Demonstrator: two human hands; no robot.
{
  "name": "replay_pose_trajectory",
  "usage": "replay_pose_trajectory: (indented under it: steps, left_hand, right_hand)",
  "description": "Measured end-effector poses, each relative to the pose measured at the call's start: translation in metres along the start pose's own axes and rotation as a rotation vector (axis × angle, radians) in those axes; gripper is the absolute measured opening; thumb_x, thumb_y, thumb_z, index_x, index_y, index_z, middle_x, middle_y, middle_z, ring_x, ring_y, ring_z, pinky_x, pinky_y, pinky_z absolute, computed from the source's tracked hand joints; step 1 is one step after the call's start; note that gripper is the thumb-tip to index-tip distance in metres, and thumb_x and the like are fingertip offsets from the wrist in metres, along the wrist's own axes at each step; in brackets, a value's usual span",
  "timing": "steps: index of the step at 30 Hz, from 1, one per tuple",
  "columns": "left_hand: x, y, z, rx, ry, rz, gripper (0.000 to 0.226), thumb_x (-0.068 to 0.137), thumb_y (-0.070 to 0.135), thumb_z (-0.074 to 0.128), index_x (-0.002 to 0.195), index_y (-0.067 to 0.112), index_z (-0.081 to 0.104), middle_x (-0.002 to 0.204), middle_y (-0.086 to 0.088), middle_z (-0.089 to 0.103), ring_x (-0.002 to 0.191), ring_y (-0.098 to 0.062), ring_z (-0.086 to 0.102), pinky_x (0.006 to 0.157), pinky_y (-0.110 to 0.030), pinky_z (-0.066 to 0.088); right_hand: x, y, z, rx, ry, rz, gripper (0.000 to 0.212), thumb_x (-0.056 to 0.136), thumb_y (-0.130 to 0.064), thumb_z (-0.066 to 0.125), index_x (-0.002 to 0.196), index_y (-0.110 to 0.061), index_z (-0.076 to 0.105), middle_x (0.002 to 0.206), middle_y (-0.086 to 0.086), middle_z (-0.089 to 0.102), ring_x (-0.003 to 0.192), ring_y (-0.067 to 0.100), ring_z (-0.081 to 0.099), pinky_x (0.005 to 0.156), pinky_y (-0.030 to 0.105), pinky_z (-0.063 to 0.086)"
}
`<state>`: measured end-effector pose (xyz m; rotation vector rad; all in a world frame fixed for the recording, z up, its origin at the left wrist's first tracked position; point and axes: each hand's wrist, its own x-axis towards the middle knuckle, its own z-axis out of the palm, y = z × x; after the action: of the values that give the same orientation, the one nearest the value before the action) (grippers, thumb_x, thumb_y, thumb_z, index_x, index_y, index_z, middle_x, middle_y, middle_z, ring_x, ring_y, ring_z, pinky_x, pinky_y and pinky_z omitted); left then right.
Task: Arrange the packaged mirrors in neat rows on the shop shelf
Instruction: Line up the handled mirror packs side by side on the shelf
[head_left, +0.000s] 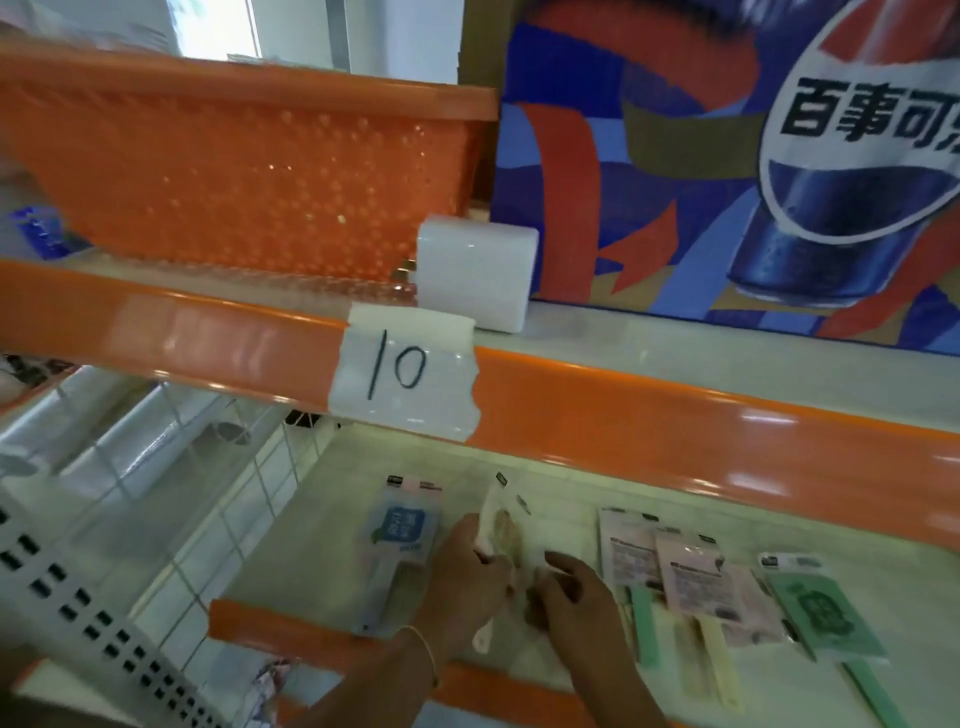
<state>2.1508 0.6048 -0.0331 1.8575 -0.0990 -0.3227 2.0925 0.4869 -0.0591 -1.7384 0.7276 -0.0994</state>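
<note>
Several packaged hand mirrors lie on the pale lower shelf (571, 499). A blue-labelled mirror pack (397, 540) lies flat at the left. In the middle, a cream mirror pack (501, 525) is tilted up; my left hand (465, 571) pinches its left edge and my right hand (571, 597) holds its lower right side. To the right lie two pink packs (696, 582) overlapping, with green and yellow handles, and a green mirror pack (821, 608) at the far right.
An orange shelf rail (675, 426) with a taped "10" label (405, 369) overhangs the lower shelf. Above stand an orange basket (249, 171), a white block (475, 273) and a cola poster (753, 156). A wire divider (249, 493) bounds the shelf at left.
</note>
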Motion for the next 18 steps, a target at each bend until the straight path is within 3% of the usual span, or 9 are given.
replay_pose_trajectory:
  steps: [2, 4, 7, 9, 11, 14, 18]
  left_hand:
    - [-0.002, -0.003, -0.001, -0.248, -0.036, -0.135, 0.018, 0.085, 0.011, 0.063, 0.097, 0.024, 0.066, 0.088, -0.001, 0.073, 0.075, -0.013, 0.070, 0.066, -0.028, 0.059]
    - [-0.002, -0.008, 0.000, -0.311, -0.075, -0.224, 0.011, 0.087, 0.026, 0.065, 0.097, 0.023, 0.069, 0.084, -0.001, 0.074, 0.077, -0.018, 0.071, 0.074, -0.042, 0.059]
    - [-0.005, -0.005, -0.003, -0.168, -0.105, -0.244, 0.020, 0.089, 0.042, 0.058, 0.093, 0.025, 0.068, 0.082, 0.003, 0.073, 0.077, -0.014, 0.070, 0.077, -0.038, 0.058]
    - [-0.005, -0.001, -0.014, 0.051, -0.158, -0.191, 0.022, 0.090, 0.042, 0.054, 0.097, 0.024, 0.064, 0.087, 0.006, 0.070, 0.079, -0.010, 0.067, 0.072, -0.028, 0.055]
    - [-0.003, 0.002, -0.031, 0.333, -0.174, -0.101, 0.023, 0.090, 0.043, 0.051, 0.099, 0.023, 0.057, 0.092, 0.006, 0.065, 0.082, -0.011, 0.064, 0.070, -0.027, 0.054]
    - [0.009, -0.005, -0.063, 0.691, 0.029, 0.095, 0.031, 0.088, 0.049, 0.047, 0.102, 0.025, 0.060, 0.092, 0.002, 0.068, 0.084, -0.016, 0.065, 0.077, -0.031, 0.054]
    - [0.030, -0.024, -0.115, 0.566, 0.298, 0.324, 0.019, 0.091, 0.028, 0.054, 0.102, 0.018, 0.067, 0.093, -0.003, 0.069, 0.084, -0.022, 0.065, 0.068, -0.029, 0.052]
  right_hand:
    - [0.002, -0.007, 0.005, 0.176, -0.026, 0.058, 0.024, 0.093, -0.018, 0.060, 0.116, -0.024, 0.056, 0.083, 0.008, 0.073, 0.071, 0.025, 0.071, 0.067, 0.036, 0.059]
    - [0.005, -0.006, 0.007, 0.233, -0.005, 0.055, 0.027, 0.088, -0.016, 0.066, 0.113, -0.024, 0.058, 0.081, 0.013, 0.074, 0.069, 0.028, 0.071, 0.066, 0.038, 0.059]
    - [0.002, -0.003, 0.006, 0.211, 0.041, 0.052, 0.031, 0.082, -0.010, 0.073, 0.108, -0.023, 0.064, 0.078, 0.012, 0.075, 0.070, 0.029, 0.072, 0.059, 0.031, 0.056]
    - [0.002, -0.003, 0.009, 0.188, 0.046, 0.067, 0.033, 0.081, -0.011, 0.074, 0.110, -0.021, 0.063, 0.077, 0.010, 0.075, 0.069, 0.027, 0.071, 0.060, 0.032, 0.057]
    - [0.008, 0.000, 0.014, 0.016, 0.102, 0.009, 0.036, 0.081, -0.021, 0.074, 0.115, -0.025, 0.061, 0.074, 0.006, 0.071, 0.066, 0.023, 0.068, 0.062, 0.035, 0.058]
    - [0.013, -0.006, 0.021, -0.310, 0.123, -0.090, 0.047, 0.080, -0.039, 0.069, 0.124, -0.031, 0.056, 0.093, 0.000, 0.070, 0.080, 0.017, 0.067, 0.075, 0.038, 0.058]
    - [0.019, -0.015, 0.037, -0.582, 0.114, -0.247, 0.050, 0.087, -0.039, 0.058, 0.134, -0.022, 0.048, 0.119, 0.001, 0.064, 0.104, 0.021, 0.060, 0.089, 0.030, 0.047]
